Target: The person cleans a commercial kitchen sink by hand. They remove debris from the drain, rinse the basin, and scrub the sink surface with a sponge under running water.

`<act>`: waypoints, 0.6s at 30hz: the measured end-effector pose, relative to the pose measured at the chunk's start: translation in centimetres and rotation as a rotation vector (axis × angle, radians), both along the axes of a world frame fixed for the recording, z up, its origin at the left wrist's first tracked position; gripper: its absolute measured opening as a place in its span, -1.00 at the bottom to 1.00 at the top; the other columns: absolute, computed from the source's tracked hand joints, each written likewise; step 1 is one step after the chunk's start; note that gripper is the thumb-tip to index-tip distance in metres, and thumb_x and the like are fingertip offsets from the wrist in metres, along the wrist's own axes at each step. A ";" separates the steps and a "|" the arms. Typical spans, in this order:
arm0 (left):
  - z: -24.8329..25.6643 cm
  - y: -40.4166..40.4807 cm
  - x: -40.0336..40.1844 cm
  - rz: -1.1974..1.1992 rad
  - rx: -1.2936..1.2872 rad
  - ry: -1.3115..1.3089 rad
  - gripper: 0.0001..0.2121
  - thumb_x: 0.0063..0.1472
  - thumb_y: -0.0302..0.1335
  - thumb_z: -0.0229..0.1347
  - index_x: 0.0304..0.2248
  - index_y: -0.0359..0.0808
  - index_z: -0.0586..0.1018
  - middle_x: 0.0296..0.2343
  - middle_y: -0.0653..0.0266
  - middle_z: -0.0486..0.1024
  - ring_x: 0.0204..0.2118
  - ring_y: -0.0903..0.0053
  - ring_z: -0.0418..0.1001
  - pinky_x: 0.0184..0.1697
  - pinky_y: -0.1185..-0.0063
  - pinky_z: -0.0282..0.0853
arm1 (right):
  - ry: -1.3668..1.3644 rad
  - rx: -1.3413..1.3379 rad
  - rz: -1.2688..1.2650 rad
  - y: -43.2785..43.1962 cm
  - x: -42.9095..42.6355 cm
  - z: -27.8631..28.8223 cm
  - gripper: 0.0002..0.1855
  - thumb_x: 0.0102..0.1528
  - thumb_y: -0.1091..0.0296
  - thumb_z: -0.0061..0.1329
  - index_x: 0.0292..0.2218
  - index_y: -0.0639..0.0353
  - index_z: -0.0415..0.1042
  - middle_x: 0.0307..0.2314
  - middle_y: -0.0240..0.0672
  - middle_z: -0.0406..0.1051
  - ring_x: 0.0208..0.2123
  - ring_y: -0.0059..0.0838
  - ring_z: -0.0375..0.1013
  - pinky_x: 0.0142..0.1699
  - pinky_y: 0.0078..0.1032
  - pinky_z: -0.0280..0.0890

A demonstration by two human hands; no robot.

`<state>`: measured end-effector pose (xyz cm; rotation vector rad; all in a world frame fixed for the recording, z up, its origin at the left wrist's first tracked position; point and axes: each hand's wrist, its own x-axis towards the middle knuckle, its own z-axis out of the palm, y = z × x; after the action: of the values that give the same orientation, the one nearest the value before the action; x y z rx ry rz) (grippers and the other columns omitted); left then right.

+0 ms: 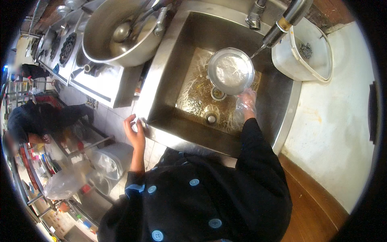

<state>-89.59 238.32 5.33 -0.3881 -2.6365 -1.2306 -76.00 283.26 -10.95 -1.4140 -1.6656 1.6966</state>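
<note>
A round metal pan (231, 71) with water in it is held over the stainless steel sink (160, 87) by my right hand (247, 101), which wears a clear plastic glove. My fingers grip its near rim. Water runs from the spout of a faucet (273, 36) at the pan's far right edge. Below lie the wet sink floor, a drain (218, 93) with food scraps around it and a second round metal fitting (211, 119). My bare left hand (135, 130) is beside the sink's front left corner, fingers apart and slightly bent, holding nothing.
A large metal pot (121, 54) with a ladle (122, 32) inside stands left of the sink. A white plastic bucket (302, 57) holding a scouring pad (305, 50) sits at the right rim. Beyond the pot runs a stove (65, 51). Other people in dark clothes (45, 118) are at the left.
</note>
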 end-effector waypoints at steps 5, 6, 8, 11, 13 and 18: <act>1.0 0.4 -0.6 -0.027 -0.036 0.016 -0.79 0.12 -0.60 0.02 -0.21 -0.37 0.43 -0.26 0.15 0.39 -0.18 0.34 0.34 -0.18 0.49 0.31 | 0.286 -0.353 -0.035 0.5 0.5 -0.4 -0.65 0.03 0.21 0.00 -0.23 0.30 0.41 -0.50 -0.17 0.50 -0.41 -0.36 0.51 -0.29 -0.40 0.36; 0.8 0.3 -0.7 -0.022 -0.027 0.016 -0.79 0.12 -0.60 0.02 -0.21 -0.37 0.43 -0.26 0.15 0.39 -0.18 0.34 0.34 -0.18 0.50 0.31 | -0.041 0.065 0.249 1.0 0.3 -0.1 -0.63 0.00 0.18 0.01 -0.23 0.27 0.42 -0.47 -0.16 0.50 -0.40 -0.33 0.51 -0.27 -0.38 0.36; 0.5 -0.1 -0.6 -0.008 -0.011 0.015 -0.79 0.11 -0.61 0.02 -0.21 -0.37 0.43 -0.27 0.16 0.39 -0.18 0.34 0.34 -0.18 0.50 0.31 | -0.699 0.914 0.790 2.3 -1.0 1.7 -0.58 -0.05 0.10 0.04 -0.22 0.21 0.44 -0.42 -0.14 0.51 -0.39 -0.28 0.51 -0.23 -0.34 0.35; 0.8 0.2 -0.4 0.005 0.005 -0.005 -0.78 0.11 -0.61 0.02 -0.21 -0.37 0.44 -0.27 0.16 0.38 -0.19 0.34 0.35 -0.19 0.50 0.31 | -0.753 0.856 0.902 3.1 -3.5 4.6 -0.57 -0.09 0.04 0.03 -0.22 0.11 0.48 -0.37 -0.19 0.52 -0.36 -0.25 0.51 -0.17 -0.30 0.34; 0.9 0.5 -0.5 -0.019 -0.025 0.009 -0.77 0.10 -0.63 0.02 -0.21 -0.37 0.44 -0.26 0.16 0.38 -0.19 0.35 0.35 -0.20 0.50 0.32 | -0.874 0.833 0.873 3.6 -4.4 4.7 -0.58 -0.08 0.04 0.03 -0.22 0.08 0.49 -0.33 -0.25 0.52 -0.27 -0.31 0.51 -0.14 -0.32 0.33; 1.0 0.3 -0.5 -0.036 -0.048 0.024 -0.77 0.08 -0.66 0.01 -0.21 -0.37 0.44 -0.26 0.15 0.38 -0.20 0.35 0.36 -0.21 0.51 0.33 | -0.763 0.874 0.785 4.0 -4.0 3.6 -0.57 -0.10 0.01 0.08 -0.23 0.07 0.49 -0.31 -0.23 0.51 -0.23 -0.27 0.49 -0.15 -0.31 0.31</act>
<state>-90.14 238.60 6.30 -0.4567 -2.6544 -1.1672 -80.04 287.29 -7.34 -1.0162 -3.1198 0.3775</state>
